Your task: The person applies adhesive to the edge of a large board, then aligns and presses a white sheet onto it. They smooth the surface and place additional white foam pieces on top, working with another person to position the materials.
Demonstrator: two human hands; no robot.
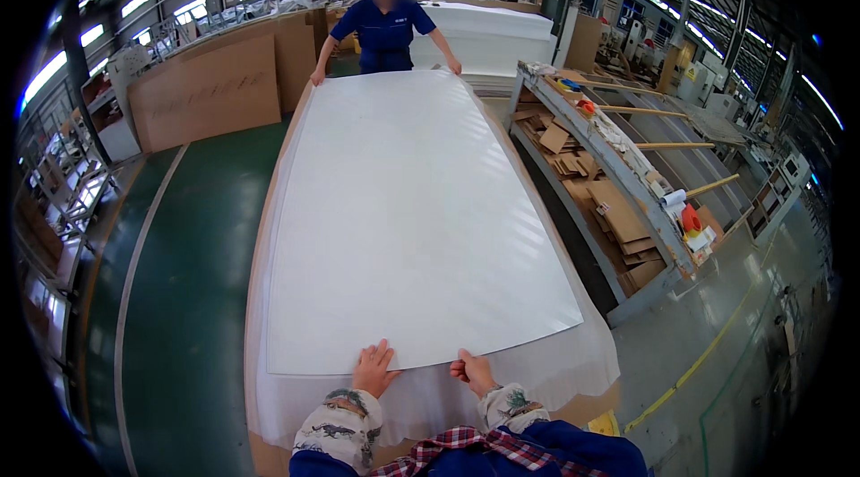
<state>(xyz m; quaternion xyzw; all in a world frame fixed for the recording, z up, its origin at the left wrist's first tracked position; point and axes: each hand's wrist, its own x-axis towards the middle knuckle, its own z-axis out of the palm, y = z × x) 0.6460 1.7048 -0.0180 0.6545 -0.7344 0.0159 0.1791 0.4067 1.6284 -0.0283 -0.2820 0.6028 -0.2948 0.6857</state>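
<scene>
A long white panel (pixel 394 208) lies on a thin white foam sheet (pixel 537 378) over a cardboard-covered table. My left hand (pixel 373 369) rests flat on the panel's near edge, fingers spread. My right hand (pixel 472 371) pinches that same near edge, fingers curled around it. At the far end a person in blue work clothes (pixel 385 29) holds the panel's other edge with both hands.
A grey metal rack (pixel 609 199) with cardboard scraps, tape rolls and wooden sticks stands to the right. Large cardboard sheets (pixel 210 87) lean at the far left. Green floor (pixel 193 298) runs along the left; white stacked panels (pixel 488 34) sit behind the person.
</scene>
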